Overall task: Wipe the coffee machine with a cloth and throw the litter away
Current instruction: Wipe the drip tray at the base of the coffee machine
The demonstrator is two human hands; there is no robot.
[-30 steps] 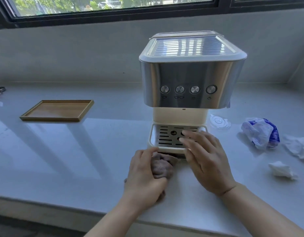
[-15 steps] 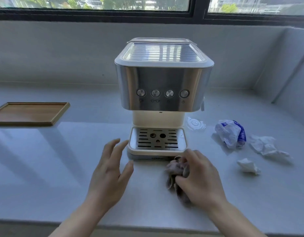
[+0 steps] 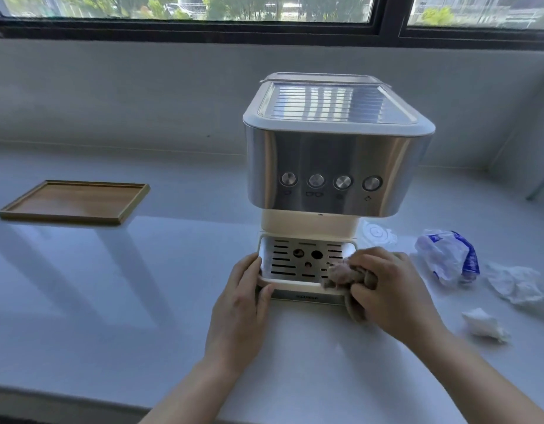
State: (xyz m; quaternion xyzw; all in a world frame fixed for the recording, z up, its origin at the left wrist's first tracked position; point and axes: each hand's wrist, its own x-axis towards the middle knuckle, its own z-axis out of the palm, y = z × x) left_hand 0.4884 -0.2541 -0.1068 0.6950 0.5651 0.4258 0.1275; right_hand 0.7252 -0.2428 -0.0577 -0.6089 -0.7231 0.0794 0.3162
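A steel and cream coffee machine [image 3: 331, 166] stands on the white counter [image 3: 142, 301], its slotted drip tray [image 3: 292, 261] facing me. My right hand [image 3: 389, 292] grips a bunched brown cloth [image 3: 341, 275] and presses it on the tray's front right corner. My left hand [image 3: 240, 304] holds the tray's front left corner, thumb on the front face. Litter lies to the right: a crumpled blue and white plastic bag [image 3: 448, 258], a crumpled white paper [image 3: 521, 286] and a small white tissue wad [image 3: 484, 325].
A shallow wooden tray [image 3: 75, 201] lies on the counter at the left. A round clear plastic lid [image 3: 377, 234] rests beside the machine's right side. The wall and a window run behind; the counter's front edge is close to me.
The cloth passed from my left hand to my right, which then lifted it from the counter onto the drip tray. My left hand moved in to grip the tray's left corner.
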